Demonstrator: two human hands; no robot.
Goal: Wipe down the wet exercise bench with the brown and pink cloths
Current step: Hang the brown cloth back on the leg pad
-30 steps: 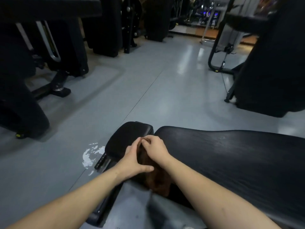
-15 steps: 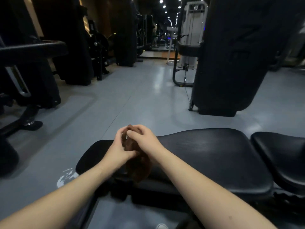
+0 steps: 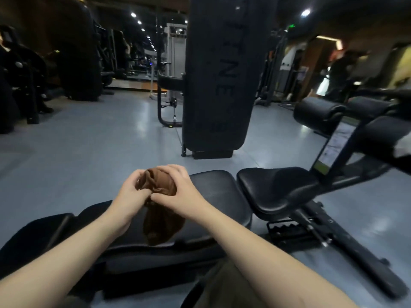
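A brown cloth [image 3: 159, 185] is bunched between both my hands above the black exercise bench [image 3: 218, 196]. My left hand [image 3: 131, 192] grips its left side and my right hand [image 3: 180, 192] grips the right side, fingers curled over the top. A loose tail of the cloth hangs down below the hands toward the bench pad. The bench's seat pad [image 3: 273, 185] lies to the right, with black roller pads [image 3: 320, 112] beyond it. No pink cloth is in view.
A tall black padded machine [image 3: 220, 74] stands on the grey floor straight ahead. Dark gym machines [image 3: 22, 81] line the left side. The bench's black frame [image 3: 347, 247] runs along the floor at the right. A blurred person [image 3: 338, 72] stands far right.
My head has lifted and turned right, bringing the seat pad and rollers into view. Both hands have raised the brown cloth off the bench and bunched it tighter.
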